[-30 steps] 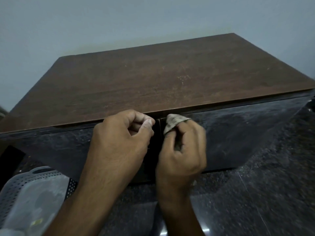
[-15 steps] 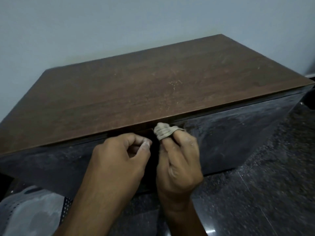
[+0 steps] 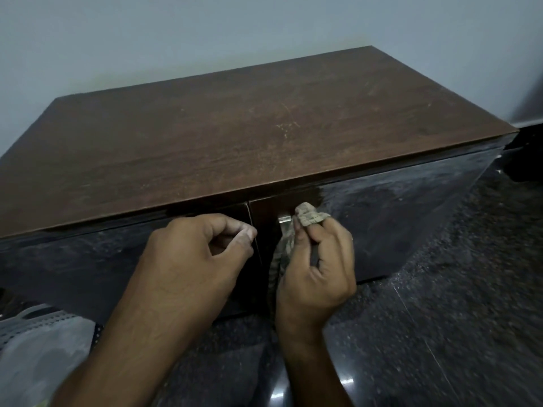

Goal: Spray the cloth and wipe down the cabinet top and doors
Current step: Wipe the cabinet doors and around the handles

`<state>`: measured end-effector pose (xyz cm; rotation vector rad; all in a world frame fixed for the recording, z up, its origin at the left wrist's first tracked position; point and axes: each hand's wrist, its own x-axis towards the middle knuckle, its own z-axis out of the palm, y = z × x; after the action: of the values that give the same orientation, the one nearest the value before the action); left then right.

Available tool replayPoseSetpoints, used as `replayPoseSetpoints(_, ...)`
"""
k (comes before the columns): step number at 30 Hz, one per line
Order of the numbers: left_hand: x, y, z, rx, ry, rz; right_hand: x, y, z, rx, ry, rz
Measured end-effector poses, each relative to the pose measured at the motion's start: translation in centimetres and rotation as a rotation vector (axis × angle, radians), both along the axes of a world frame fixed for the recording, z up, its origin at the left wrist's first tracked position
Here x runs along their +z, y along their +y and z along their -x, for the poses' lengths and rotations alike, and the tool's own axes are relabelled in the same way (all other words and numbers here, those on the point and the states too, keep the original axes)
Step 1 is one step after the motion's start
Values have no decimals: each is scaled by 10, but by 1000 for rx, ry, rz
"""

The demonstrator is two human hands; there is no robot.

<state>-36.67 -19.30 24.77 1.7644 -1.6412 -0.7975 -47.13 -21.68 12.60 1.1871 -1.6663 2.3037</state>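
Directly beside the right door's upright metal handle [image 3: 284, 220], the right hand [image 3: 316, 271] pinches the cloth [image 3: 310, 217]; the left hand [image 3: 191, 259], fingers curled, touches the left door's edge [image 3: 255, 230].

I see a plain pale grey-blue wall [image 3: 205, 33] filling the far side. Below lies a glossy black speckled floor [image 3: 440, 304], reflecting a small light. A perforated grey basket [image 3: 38, 342] sits at my lower left.
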Motion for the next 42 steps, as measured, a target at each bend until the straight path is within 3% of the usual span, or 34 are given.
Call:
replayPoseSetpoints(9, -6, -3, 4, -22, -9, -30, -12, 12, -13, 16, 136, -94)
replayPoseSetpoints(12, -4, -3, 7, -30, 0, -31, -14, 17, -12, 52, -32, -137)
replayPoseSetpoints(15, -3, -4, 9, -36, 8, -39, 5, 10, -10, 119, -76, -65)
replayPoseSetpoints(24, -5, -4, 7, -34, -35, -51, -6, 16, -7, 74, 212, -81)
replayPoseSetpoints(27, -5, -2, 4, -49, -30, -61, 6, 13, -8, 97, 106, -58)
replayPoseSetpoints(31, -6, -2, -1, -54, -24, -58, 12, 2, -3, 165, -293, -9)
replayPoseSetpoints(35, -10, -2, -1, -48, -34, -50, -18, 11, -2, 190, -432, -137)
replayPoseSetpoints(38, -8, -2, 2, -50, -39, -50, -16, 13, 0, 209, -450, -158)
replayPoseSetpoints(42, -9, -4, 4, -59, -21, -73, 10, 1, 15, 211, -292, -23)
